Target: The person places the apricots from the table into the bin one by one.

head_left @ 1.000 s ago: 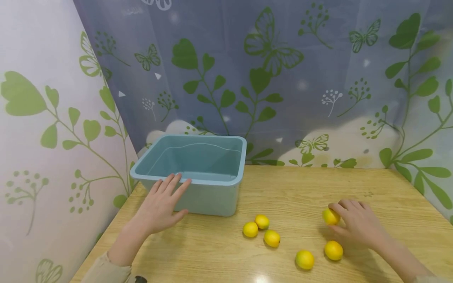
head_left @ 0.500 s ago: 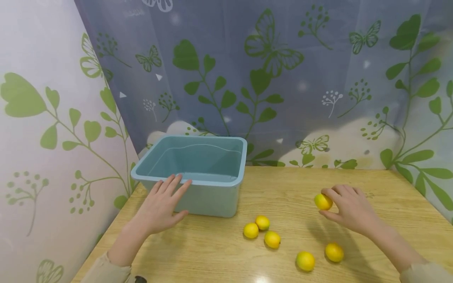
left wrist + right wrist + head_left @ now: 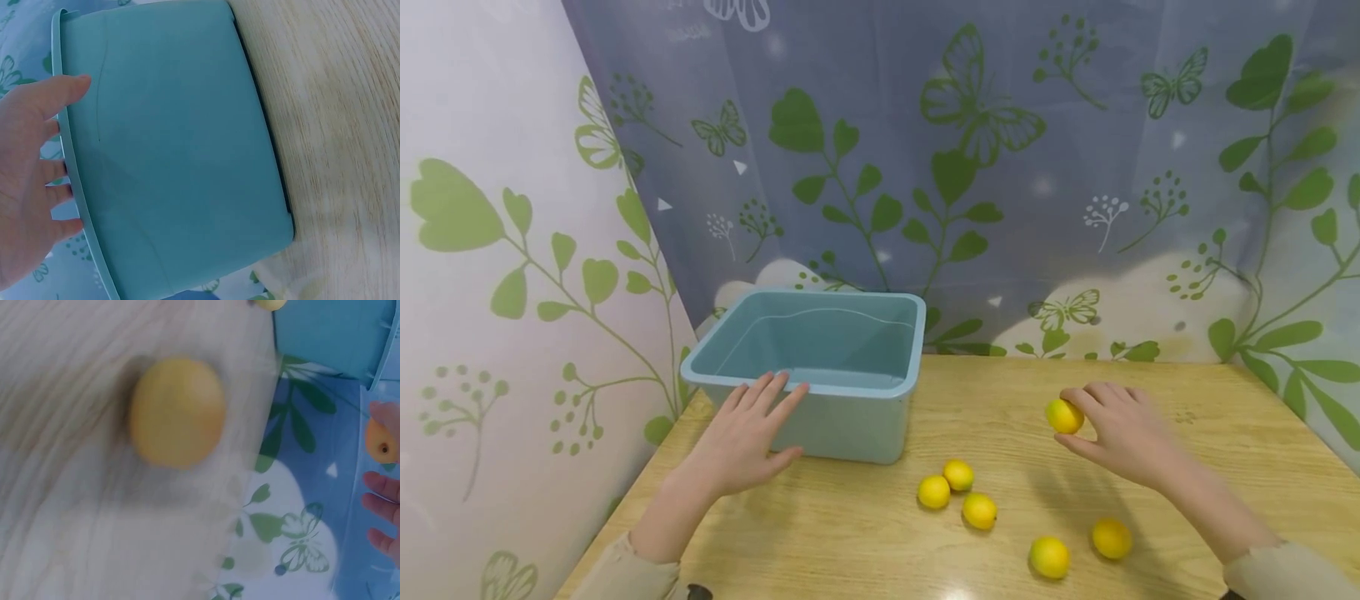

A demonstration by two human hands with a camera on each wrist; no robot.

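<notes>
In the head view my right hand (image 3: 1127,433) pinches a yellow lemon (image 3: 1063,417) between thumb and fingers, raised over the table. The right wrist view catches that held lemon (image 3: 377,439) at its right edge, with the fingertips (image 3: 377,481) beside it. My left hand (image 3: 741,446) lies at the near rim of a blue-green plastic tub (image 3: 850,425), fingers mostly straight and spread. From the left wrist, the fingers (image 3: 62,230) meet the tub's rim. Three lemons (image 3: 979,511) sit grouped in front of the tub, and two more lemons (image 3: 1049,557) lie nearer me at the right.
Light wood-grain table (image 3: 1000,408) carries the tub at its back left. Behind it hangs a blue cloth (image 3: 880,125) printed with green leaves and butterflies. A pale printed cloth (image 3: 460,317) borders the left side. No lemon shows in the visible part of the tub.
My right hand has lifted its lemon off the table and carried it up and leftward, toward the tub. The left hand stays at the rim.
</notes>
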